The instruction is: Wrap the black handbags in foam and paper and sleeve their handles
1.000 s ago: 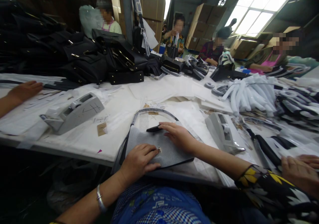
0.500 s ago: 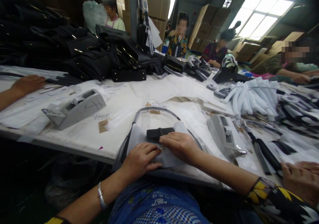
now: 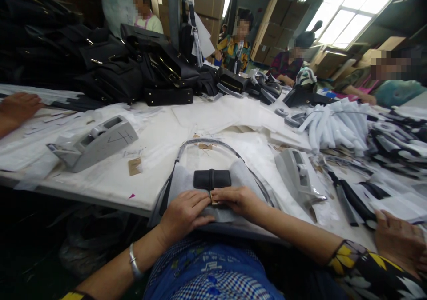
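A black handbag (image 3: 166, 198) lies at the table's near edge, its body covered by a pale grey wrapping sheet (image 3: 183, 180). The looped handle (image 3: 245, 158) stretches away across the table. On its front sits a black flap (image 3: 202, 179) with a narrow strap down the middle, ending at a small gold clasp (image 3: 212, 198). My left hand (image 3: 187, 210) rests on the sheet, its closed fingertips at the clasp's left side. From the right, my right hand (image 3: 239, 201) has its fingers closed over the strap end and clasp. The fingertips partly hide the clasp.
Grey tape dispensers (image 3: 100, 142) (image 3: 296, 175) stand left and right. Black bags (image 3: 168, 96) are piled at the back left. White wrapped bundles (image 3: 336, 124) and wrapped straps (image 3: 355, 202) lie at right. Other people's hands (image 3: 20, 109) (image 3: 398, 240) reach in from both sides.
My right hand has moved slightly down the strap onto the clasp, bringing more of the flap into view. The co-worker's hand at left has drawn back leftward.
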The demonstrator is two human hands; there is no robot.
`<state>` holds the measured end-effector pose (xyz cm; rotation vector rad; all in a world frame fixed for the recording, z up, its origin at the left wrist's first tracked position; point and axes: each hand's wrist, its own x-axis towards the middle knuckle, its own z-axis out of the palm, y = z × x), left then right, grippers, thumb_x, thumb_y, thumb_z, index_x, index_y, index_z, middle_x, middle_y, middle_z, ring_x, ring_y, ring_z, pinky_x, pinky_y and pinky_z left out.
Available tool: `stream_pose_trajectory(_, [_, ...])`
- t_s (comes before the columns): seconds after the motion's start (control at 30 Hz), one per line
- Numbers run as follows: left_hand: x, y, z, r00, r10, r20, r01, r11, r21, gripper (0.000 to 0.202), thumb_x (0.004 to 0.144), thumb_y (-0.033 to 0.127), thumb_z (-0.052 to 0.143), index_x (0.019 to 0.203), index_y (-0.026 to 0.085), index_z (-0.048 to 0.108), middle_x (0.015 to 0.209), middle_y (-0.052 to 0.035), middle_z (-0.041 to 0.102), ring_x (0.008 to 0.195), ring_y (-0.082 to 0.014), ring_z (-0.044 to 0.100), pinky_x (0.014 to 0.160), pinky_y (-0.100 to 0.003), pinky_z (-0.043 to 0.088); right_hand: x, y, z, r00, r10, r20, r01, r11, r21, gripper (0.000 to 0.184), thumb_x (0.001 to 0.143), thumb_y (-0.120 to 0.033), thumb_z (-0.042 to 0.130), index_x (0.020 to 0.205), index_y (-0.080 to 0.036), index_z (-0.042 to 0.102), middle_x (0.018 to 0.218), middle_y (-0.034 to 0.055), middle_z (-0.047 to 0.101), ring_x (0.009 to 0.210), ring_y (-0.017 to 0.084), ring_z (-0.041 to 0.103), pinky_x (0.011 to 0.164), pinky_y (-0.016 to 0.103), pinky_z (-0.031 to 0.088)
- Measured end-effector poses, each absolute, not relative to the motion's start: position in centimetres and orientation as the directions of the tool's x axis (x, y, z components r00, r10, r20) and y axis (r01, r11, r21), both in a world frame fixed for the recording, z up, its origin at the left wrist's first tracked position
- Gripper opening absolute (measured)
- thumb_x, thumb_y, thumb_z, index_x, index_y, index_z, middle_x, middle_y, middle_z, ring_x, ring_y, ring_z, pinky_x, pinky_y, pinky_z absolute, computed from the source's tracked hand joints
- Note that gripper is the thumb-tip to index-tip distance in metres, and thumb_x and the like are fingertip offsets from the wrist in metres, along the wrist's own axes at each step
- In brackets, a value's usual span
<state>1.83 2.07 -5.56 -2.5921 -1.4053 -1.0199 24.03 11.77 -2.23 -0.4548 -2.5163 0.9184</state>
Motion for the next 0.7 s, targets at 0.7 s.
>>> stream_pose_trajectory(0.7, [2.1, 2.4, -4.8, 0.519, 0.716, 0.468, 0.706, -0.667, 0.237, 0.033, 0.094, 0.036, 0.061, 0.12, 0.018, 0.065, 0.108, -0.0085, 0.072, 0.096, -0.0245, 0.066, 0.082, -0.041, 0.057, 22.6, 13.1, -2.3, -0.92, 0.39, 0.024, 0.353, 0.855, -0.379, 0.016, 0.092, -0.014, 0.065, 0.106, -0.017, 0.071, 0.101, 0.006, 0.068, 0.087, 0.016, 0.066, 0.076, 0.023, 0.052])
